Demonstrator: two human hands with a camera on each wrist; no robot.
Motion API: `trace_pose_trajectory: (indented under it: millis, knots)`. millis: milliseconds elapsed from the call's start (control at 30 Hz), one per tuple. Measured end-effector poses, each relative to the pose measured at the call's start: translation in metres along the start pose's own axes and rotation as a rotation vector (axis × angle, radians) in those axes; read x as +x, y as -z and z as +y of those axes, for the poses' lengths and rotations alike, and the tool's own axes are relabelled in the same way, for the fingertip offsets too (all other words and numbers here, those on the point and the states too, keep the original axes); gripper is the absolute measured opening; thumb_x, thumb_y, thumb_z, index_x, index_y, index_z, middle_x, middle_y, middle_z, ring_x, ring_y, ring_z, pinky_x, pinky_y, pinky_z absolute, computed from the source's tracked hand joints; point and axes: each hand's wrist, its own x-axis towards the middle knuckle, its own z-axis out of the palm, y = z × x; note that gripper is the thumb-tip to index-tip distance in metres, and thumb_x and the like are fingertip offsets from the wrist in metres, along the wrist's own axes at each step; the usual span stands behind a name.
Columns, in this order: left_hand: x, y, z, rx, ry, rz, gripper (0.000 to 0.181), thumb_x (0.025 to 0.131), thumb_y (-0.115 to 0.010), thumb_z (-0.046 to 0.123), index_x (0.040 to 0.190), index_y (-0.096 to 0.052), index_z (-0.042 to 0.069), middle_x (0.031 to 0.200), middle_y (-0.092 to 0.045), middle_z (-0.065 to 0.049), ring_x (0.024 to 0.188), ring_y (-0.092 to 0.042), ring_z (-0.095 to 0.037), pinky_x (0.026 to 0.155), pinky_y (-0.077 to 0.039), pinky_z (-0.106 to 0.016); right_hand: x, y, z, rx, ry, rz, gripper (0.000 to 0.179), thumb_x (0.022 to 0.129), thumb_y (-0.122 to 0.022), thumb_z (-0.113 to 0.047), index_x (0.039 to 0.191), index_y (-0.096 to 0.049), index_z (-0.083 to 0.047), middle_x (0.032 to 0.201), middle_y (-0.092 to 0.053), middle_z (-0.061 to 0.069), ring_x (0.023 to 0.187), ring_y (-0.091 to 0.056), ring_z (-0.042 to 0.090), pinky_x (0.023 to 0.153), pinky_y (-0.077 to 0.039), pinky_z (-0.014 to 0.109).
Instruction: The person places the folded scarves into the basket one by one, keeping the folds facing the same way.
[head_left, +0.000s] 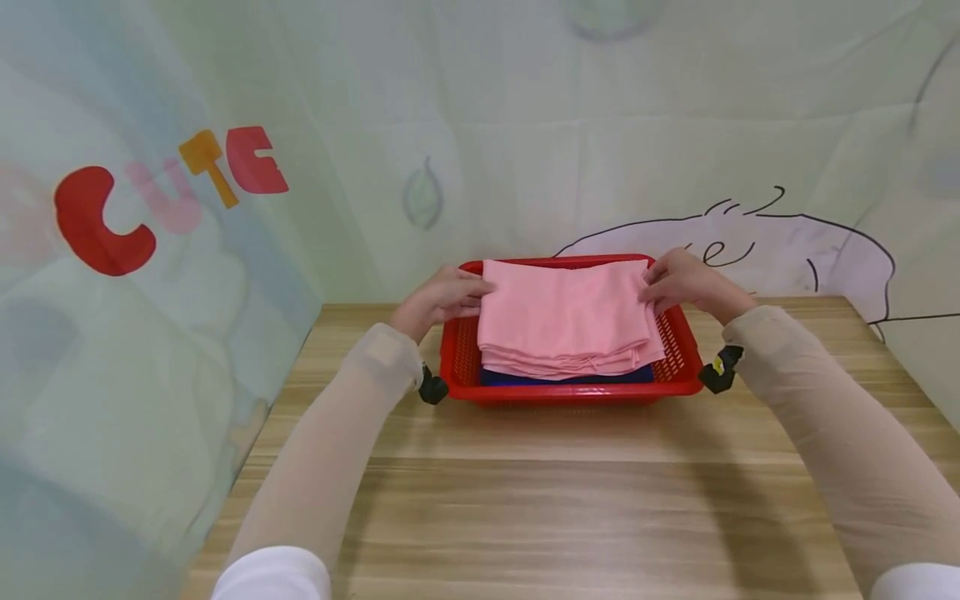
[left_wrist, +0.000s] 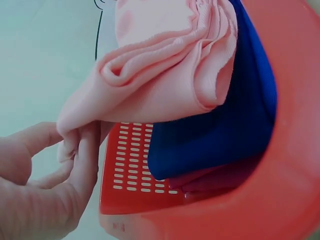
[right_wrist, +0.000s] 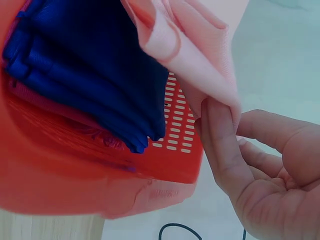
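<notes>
A folded pink cloth (head_left: 564, 308) lies over the red plastic basket (head_left: 573, 389), its layers showing along the near edge. My left hand (head_left: 448, 295) pinches its far left corner; in the left wrist view, thumb and fingers (left_wrist: 86, 155) close on the pink fabric. At the far right corner my right hand (head_left: 688, 282) pinches the cloth too, with fingers (right_wrist: 222, 142) under the fold in the right wrist view. Beneath the pink cloth sits a folded blue cloth (left_wrist: 210, 140), and below that a dark red cloth (left_wrist: 220, 180), mostly hidden.
The basket stands on a wood-grain table (head_left: 525, 500), near its back edge. Behind it hangs a printed backdrop (head_left: 420, 108), and another printed sheet with coloured letters (head_left: 105, 225) covers the left side. Slotted basket walls (right_wrist: 177, 120) rise around the cloths.
</notes>
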Motion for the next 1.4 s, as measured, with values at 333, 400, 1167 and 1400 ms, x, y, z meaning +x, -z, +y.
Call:
trace_pose_trajectory:
  millis: [333,400,1167,1400]
  knots:
    - [0.001,-0.002,-0.004,0.083,0.011,0.032,0.048,0.095,-0.068,0.012,0.138,-0.053,-0.003,0.11,-0.062,-0.014,0.086,-0.065,-0.021,0.085,-0.057,-0.034,0.003,-0.007,0.0,-0.032,-0.02,-0.002,0.042,0.091,-0.072,-0.007,0.123,-0.056,0.014,0.112,-0.059,0.029,0.086,-0.065,0.032,0.076,-0.06,0.039]
    - [0.002,-0.002,-0.004,0.098,0.011,0.035,0.048,0.096,-0.067,0.013,0.139,-0.053,-0.003,0.111,-0.062,-0.015,0.087,-0.065,-0.022,0.085,-0.057,-0.035,0.003,-0.007,-0.002,-0.041,-0.024,-0.004,0.042,0.091,-0.072,-0.007,0.124,-0.056,0.014,0.112,-0.059,0.029,0.085,-0.065,0.032,0.076,-0.06,0.039]
    - [0.007,-0.009,-0.015,0.195,-0.016,0.133,0.048,0.098,-0.065,0.013,0.142,-0.051,-0.001,0.118,-0.063,-0.018,0.094,-0.066,-0.026,0.085,-0.058,-0.037,0.009,-0.018,0.002,-0.207,0.017,0.004,0.027,0.09,-0.07,-0.003,0.111,-0.066,0.013,0.1,-0.064,0.026,0.07,-0.064,0.025,0.066,-0.06,0.032]
    - [0.004,-0.011,-0.014,0.208,-0.003,0.117,0.047,0.098,-0.065,0.014,0.139,-0.051,-0.003,0.12,-0.06,-0.017,0.095,-0.062,-0.025,0.091,-0.055,-0.04,0.011,-0.019,0.002,-0.267,0.011,0.009,0.023,0.091,-0.067,-0.002,0.108,-0.067,0.014,0.103,-0.064,0.03,0.073,-0.068,0.029,0.069,-0.061,0.038]
